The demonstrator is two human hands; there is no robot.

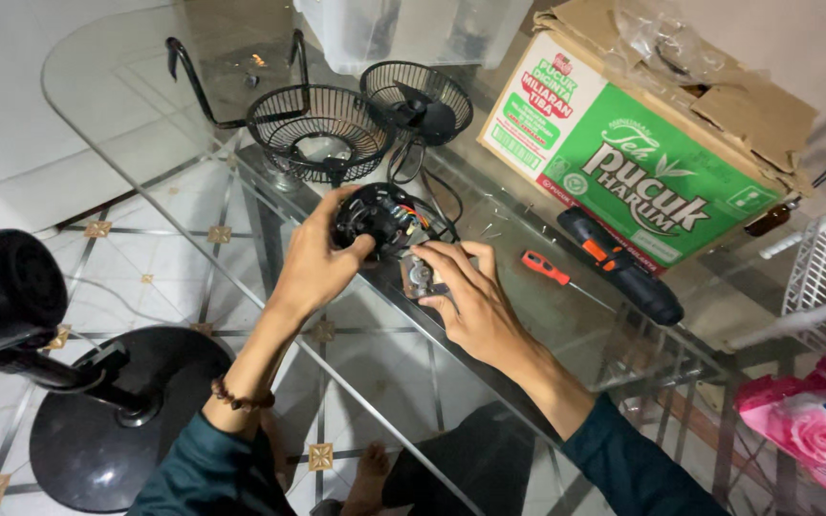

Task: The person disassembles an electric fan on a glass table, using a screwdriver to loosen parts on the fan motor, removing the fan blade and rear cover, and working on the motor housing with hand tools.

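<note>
Fan stand (97, 420) on tiled floor at left. Two wire grilles (322, 129) on glass table (107, 86). Left hand (313, 263) grasps black motor housing (380, 220) at table edge; right hand (470, 301) pinches metal part (421, 277) beside it. Screwdrivers (619, 263) lie right. Open cardboard box (642, 143) holds crumpled plastic (657, 38).

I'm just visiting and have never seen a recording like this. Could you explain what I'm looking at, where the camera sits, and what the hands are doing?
There is no machine here: a person wears a camera on the head, looking down at their own bare hands over a glass table. The left hand grips a small black fan motor housing with coloured wires. The right hand rests beside it, fingers on a small metal part. Nearby lie two black wire fan guards, an orange-handled screwdriver, a black power screwdriver and a green cardboard box.
</note>
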